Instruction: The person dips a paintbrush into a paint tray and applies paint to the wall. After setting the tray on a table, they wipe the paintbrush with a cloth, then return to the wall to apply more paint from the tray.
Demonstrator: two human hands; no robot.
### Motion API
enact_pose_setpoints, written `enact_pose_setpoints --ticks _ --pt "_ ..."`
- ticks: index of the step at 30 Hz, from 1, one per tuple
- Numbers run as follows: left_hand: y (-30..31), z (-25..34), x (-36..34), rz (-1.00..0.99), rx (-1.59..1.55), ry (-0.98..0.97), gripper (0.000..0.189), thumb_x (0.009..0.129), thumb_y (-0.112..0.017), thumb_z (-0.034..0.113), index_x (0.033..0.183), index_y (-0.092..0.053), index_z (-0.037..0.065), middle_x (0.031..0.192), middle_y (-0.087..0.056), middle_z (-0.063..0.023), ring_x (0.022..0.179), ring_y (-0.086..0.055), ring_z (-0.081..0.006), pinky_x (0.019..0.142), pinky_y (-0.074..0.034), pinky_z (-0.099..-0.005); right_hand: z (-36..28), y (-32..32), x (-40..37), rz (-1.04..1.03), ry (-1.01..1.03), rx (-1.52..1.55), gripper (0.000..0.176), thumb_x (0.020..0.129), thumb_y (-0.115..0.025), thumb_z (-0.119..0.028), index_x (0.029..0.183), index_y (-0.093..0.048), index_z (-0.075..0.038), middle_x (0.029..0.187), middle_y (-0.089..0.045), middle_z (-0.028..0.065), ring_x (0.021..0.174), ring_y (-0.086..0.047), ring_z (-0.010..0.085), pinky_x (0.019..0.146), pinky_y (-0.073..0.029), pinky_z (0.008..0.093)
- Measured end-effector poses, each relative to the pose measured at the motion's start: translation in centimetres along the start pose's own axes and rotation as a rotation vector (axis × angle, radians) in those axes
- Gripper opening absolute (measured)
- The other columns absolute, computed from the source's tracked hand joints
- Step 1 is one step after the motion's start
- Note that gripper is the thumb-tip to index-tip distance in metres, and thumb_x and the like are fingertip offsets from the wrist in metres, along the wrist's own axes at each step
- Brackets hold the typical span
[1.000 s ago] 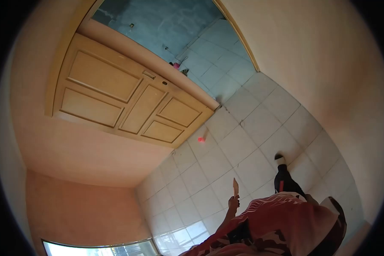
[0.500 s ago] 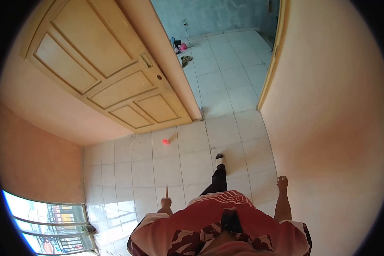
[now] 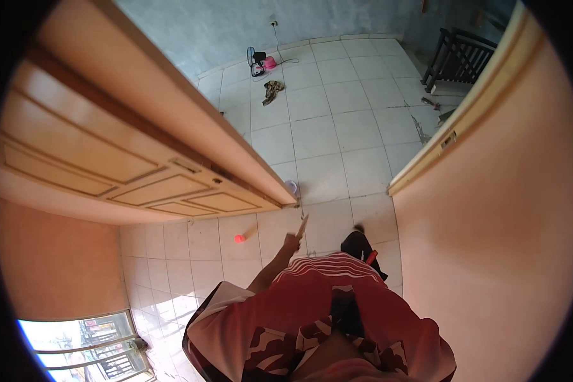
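My left hand (image 3: 291, 242) reaches out in front of the body and is closed round a thin, light-brown, tapering stick-like object (image 3: 304, 225). Its pointed end sticks out forward over the floor tiles, near the doorway. What kind of object it is cannot be made out. My right hand is out of sight. A small red thing (image 3: 372, 256) shows beside my dark trouser leg (image 3: 358, 244), partly covered by the red striped clothing.
A wooden door (image 3: 184, 184) stands open on the left, with a door frame (image 3: 452, 137) to the right. A small pinkish-red object (image 3: 239, 239) lies on the tiles. Beyond the doorway are a fan (image 3: 254, 60), a crumpled cloth (image 3: 272, 91) and a dark slatted rack (image 3: 461, 60).
I have stepped forward towards the doorway, and more of the room beyond shows. My left hand has swung forward and right with the stick-like object. My right hand has left the view.
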State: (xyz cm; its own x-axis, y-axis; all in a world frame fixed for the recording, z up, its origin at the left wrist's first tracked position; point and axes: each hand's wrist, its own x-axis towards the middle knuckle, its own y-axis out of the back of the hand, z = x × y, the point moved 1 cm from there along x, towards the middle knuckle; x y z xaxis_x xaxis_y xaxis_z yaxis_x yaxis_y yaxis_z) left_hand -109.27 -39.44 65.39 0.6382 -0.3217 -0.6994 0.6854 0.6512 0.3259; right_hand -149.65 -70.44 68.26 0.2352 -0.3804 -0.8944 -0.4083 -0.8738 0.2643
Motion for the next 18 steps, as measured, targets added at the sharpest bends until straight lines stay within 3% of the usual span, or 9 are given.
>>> enact_pose_setpoints --ticks 1,2,4,7,9,11,13,15,18 --pt "-0.6 8.2 0.2 0.083 -0.561 0.132 0.026 0.096 -0.068 0.028 0.103 -0.058 0.005 0.059 -0.051 -0.0021 0.045 -0.050 -0.0165 0.042 -0.043 -0.0340 -2.3 0.4 1.3 0.005 -0.004 -0.011 0.033 0.090 -0.066 -0.030 0.113 -0.063 -0.007 0.083 -0.069 0.0115 0.066 -0.068 0.0247 0.056 -0.054 0.0386" --pt "-0.6 14.7 2.1 0.023 -0.733 0.116 0.024 0.099 -0.064 0.026 0.109 -0.049 0.011 0.061 -0.046 -0.0006 0.045 -0.043 -0.0130 0.041 -0.039 -0.0310 -4.6 0.9 2.9 0.009 -0.004 -0.028 0.033 0.090 -0.066 -0.029 0.113 -0.063 -0.007 0.083 -0.069 0.0115 0.066 -0.068 0.0246 0.056 -0.054 0.0385" --pt "-0.4 24.5 6.0 0.035 -0.916 0.004 0.038 0.100 -0.062 0.024 0.132 -0.045 0.012 0.066 -0.048 -0.0003 0.047 -0.042 -0.0109 0.043 -0.037 -0.0287 -9.8 2.2 6.7 0.000 0.003 -0.084 0.033 0.090 -0.066 -0.029 0.113 -0.063 -0.006 0.083 -0.069 0.0117 0.067 -0.068 0.0244 0.057 -0.055 0.0384" --pt "2.4 33.5 12.9 0.041 -0.829 -0.112 0.075 0.099 -0.066 0.026 0.160 -0.024 0.017 0.071 -0.050 0.0008 0.050 -0.042 -0.0088 0.044 -0.035 -0.0252 -18.4 4.8 12.5 -0.037 0.038 -0.240 0.033 0.090 -0.066 -0.029 0.113 -0.063 -0.005 0.084 -0.069 0.0119 0.067 -0.068 0.0242 0.058 -0.055 0.0383" --pt "4.9 35.1 17.0 0.071 -0.656 -0.153 0.073 0.096 -0.069 0.030 0.156 -0.031 0.011 0.071 -0.053 -0.0007 0.050 -0.044 -0.0084 0.044 -0.037 -0.0262 -25.9 6.8 16.1 -0.048 0.101 -0.346 0.033 0.090 -0.066 -0.029 0.113 -0.063 -0.004 0.084 -0.069 0.0120 0.067 -0.068 0.0240 0.058 -0.055 0.0382" --pt "6.5 32.7 21.8 0.251 -0.468 -0.172 0.066 0.094 -0.070 0.032 0.149 -0.043 0.008 0.079 -0.064 -0.0090 0.058 -0.058 -0.0194 0.052 -0.048 -0.0352 -35.0 9.1 19.4 -0.018 0.223 -0.407 0.033 0.091 -0.065 -0.029 0.113 -0.063 -0.004 0.084 -0.070 0.0121 0.068 -0.068 0.0239 0.058 -0.055 0.0382" --pt "8.9 30.6 22.7 0.506 0.054 -0.123 0.057 0.093 -0.068 0.034 0.139 -0.054 0.005 0.093 -0.071 -0.0197 0.076 -0.069 -0.0321 0.066 -0.054 -0.0434 -45.8 10.9 22.5 0.038 0.380 -0.413 0.034 0.091 -0.065 -0.028 0.113 -0.063 -0.003 0.084 -0.070 0.0123 0.068 -0.068 0.0237 0.059 -0.055 0.0381" --pt "10.3 26.2 24.4 0.561 0.002 0.014 0.053 0.092 -0.066 0.035 0.132 -0.058 0.000 0.107 -0.069 -0.0307 0.101 -0.068 -0.0448 0.085 -0.053 -0.0503 -57.8 11.3 23.5 0.087 0.462 -0.349 0.029 0.095 -0.061 -0.027 0.109 -0.064 -0.002 0.085 -0.069 0.0113 0.069 -0.067 0.0202 0.062 -0.055 0.0352" --pt "12.0 22.5 23.9 0.621 -0.120 0.353 0.045 0.093 -0.062 0.032 0.120 -0.061 -0.003 0.111 -0.067 -0.0321 0.108 -0.065 -0.0474 0.090 -0.052 -0.0519 -73.3 11.0 24.9 0.099 0.545 -0.311 0.030 0.097 -0.060 -0.025 0.116 -0.062 -0.002 0.086 -0.067 0.0094 0.070 -0.064 0.0169 0.065 -0.053 0.0321"
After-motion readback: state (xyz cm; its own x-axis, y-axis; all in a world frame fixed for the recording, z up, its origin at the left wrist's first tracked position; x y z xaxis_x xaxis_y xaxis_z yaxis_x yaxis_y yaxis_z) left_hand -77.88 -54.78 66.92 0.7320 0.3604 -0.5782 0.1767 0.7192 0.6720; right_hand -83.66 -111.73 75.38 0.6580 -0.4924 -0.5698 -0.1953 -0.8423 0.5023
